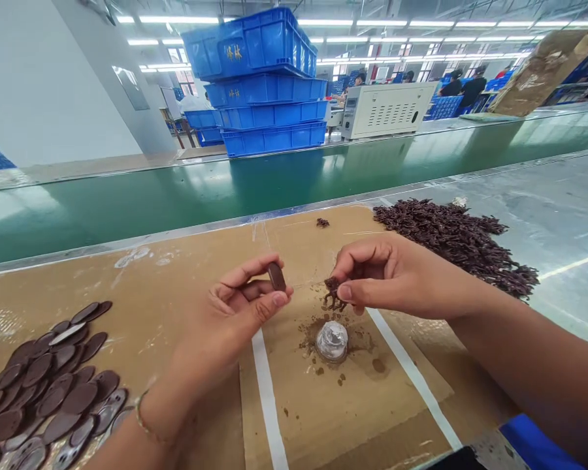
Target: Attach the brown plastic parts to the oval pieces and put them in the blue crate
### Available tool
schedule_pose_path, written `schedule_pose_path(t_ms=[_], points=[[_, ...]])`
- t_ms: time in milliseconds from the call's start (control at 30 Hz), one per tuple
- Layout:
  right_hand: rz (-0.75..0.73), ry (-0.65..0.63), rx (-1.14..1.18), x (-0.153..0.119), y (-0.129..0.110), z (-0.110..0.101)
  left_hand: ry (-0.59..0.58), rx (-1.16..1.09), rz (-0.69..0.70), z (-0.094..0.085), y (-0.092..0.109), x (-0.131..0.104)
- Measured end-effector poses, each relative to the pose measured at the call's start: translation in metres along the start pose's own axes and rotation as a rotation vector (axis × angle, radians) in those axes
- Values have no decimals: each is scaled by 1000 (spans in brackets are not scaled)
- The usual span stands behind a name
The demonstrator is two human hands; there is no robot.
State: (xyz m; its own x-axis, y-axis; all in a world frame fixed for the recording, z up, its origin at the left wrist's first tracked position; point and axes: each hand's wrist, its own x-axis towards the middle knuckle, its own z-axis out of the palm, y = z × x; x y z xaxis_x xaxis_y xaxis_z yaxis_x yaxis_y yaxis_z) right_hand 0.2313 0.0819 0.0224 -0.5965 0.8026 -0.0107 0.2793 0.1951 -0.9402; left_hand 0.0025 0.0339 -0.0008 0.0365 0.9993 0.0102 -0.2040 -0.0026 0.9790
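Observation:
Between thumb and fingers, my left hand [247, 297] holds a small brown oval disc [276, 277] on edge. My right hand [387, 274] pinches a dark brown piece with thin branching legs [333, 295], just right of the disc and not touching it. Below the branching piece, a small round container with a silvery top [332, 341] stands on the brown board [323, 405], with dark wet spots around it. At the lower left lies a pile of brown oval discs [53, 388]. A heap of dark branching pieces [451, 238] lies beyond my right hand.
One small dark piece [322, 222] lies near the board's far edge. A green conveyor belt [200, 196] crosses behind the work surface. Beyond it are stacked blue crates [274, 85], a pale metal box [389, 111] and a cardboard box [534, 78]. Several people sit in the background.

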Motion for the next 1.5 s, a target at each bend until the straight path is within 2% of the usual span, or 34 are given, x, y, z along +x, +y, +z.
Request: schedule_pose_path(t_ms=[100, 233, 433, 533, 667, 733, 833, 933, 1067, 1133, 1233, 1367, 1400, 1500], points=[[18, 5, 135, 0, -1, 0, -85, -58, -82, 4, -4, -3], [16, 7, 200, 0, -3, 0, -197, -108, -120, 5, -10, -3], [-59, 14, 250, 0, -2, 5, -257, -98, -139, 5, -14, -4], [-86, 18, 165, -1, -2, 3, -225, -66, -139, 4, -13, -5], [-72, 28, -159, 0, 1, -11, -60, 6, -51, -2, -13, 1], [-47, 49, -223, 2, 4, -16, -17, 11, -21, -4, -13, 4], [-89, 62, -39, 5, 5, -13, -100, -27, -38, -4, -14, 4], [-151, 29, 197, 6, 1, 1, -173, -65, -80, 1, -13, -1], [-132, 37, 246, 5, -6, 11, -182, -103, -101, 4, -11, -6], [-125, 78, 186, 5, -6, 4, -169, -103, -109, 5, -9, -6], [-80, 116, 40, 6, 2, -18, -81, -68, -85, 4, -8, -5], [99, -58, -229, 15, 19, -43, -19, -25, -72, 1, -7, -3], [124, -67, -269, 17, 22, -47, -26, -14, -76, 0, -8, -2], [110, 53, -241, 19, 22, -50, -82, 6, -86, -4, -12, 2]])
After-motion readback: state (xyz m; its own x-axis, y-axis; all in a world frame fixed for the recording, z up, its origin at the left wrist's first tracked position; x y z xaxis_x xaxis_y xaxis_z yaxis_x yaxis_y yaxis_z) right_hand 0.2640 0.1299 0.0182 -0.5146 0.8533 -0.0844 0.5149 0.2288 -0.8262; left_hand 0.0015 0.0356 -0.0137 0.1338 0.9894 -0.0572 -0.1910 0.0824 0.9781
